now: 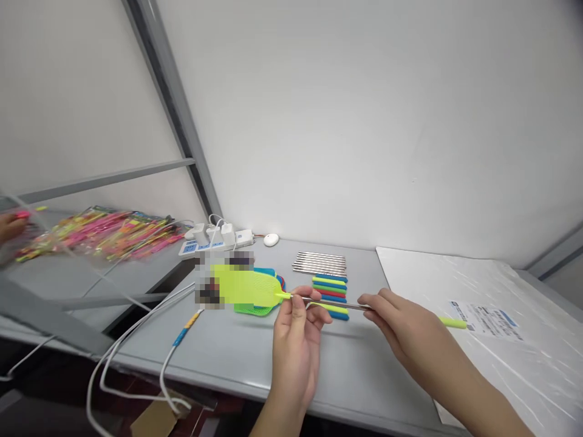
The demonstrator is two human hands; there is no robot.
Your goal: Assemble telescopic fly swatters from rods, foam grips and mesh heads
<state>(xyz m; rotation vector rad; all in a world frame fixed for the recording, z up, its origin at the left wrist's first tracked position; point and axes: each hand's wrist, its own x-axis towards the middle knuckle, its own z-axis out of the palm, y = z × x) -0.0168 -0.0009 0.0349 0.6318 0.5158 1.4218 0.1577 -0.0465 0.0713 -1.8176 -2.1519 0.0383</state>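
A yellow-green fly swatter (255,287) is held level above the table, its flat mesh head to the left. My left hand (296,328) is closed, pinching the thin metal rod right by the neck of the head. Further along the rod, my right hand (405,328) is wrapped round it, covering where rod and handle meet. The yellow-green handle end (453,323) sticks out beyond that hand. Under the held head lie more swatter heads (255,309), green, blue and red, partly hidden. Behind my hands are a row of coloured handles (330,292) and a row of metal rods (319,263).
A power strip (189,247) with white plugs and a white mouse-like object (271,240) sit near the wall. White cables (132,340) loop over the table's left edge. A white wrapped board (492,291) lies right. Left, bagged colourful items (104,233) and another person's hand (11,227).
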